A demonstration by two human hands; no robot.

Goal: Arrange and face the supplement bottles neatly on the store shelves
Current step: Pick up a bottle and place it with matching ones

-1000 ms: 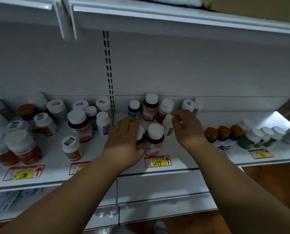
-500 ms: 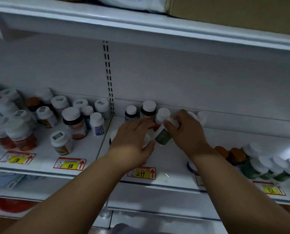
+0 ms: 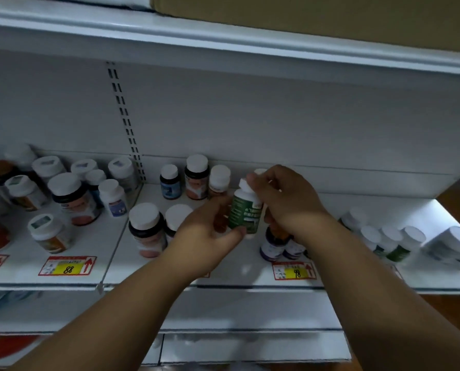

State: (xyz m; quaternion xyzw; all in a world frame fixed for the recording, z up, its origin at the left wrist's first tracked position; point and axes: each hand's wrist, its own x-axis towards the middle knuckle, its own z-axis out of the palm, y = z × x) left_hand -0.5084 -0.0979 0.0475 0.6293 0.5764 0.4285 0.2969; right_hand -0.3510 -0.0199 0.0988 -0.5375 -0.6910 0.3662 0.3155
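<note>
A green-labelled bottle with a white cap [image 3: 244, 210] is held above the white shelf [image 3: 250, 274], near its middle. My right hand [image 3: 285, 199] pinches it at the cap from the right. My left hand [image 3: 210, 234] cups its lower part, thumb under the base. Two dark bottles with white caps [image 3: 146, 228] stand at the shelf front just left of my left hand. Three small bottles [image 3: 196, 178] line the back wall behind it. Under my right wrist stand blue-labelled bottles [image 3: 273, 245].
Several mixed bottles [image 3: 71, 196] crowd the left shelf section. Green-labelled white-capped bottles [image 3: 395, 242] stand at the right. Price tags reading 88 [image 3: 68, 265] and 98 [image 3: 296, 270] sit on the shelf edge. A cardboard box [image 3: 304, 12] rests on the upper shelf.
My right hand lifted the green-labelled bottle from behind the front bottles and raised it upright; my left hand left the front bottles and came under it. The view shifted to the right.
</note>
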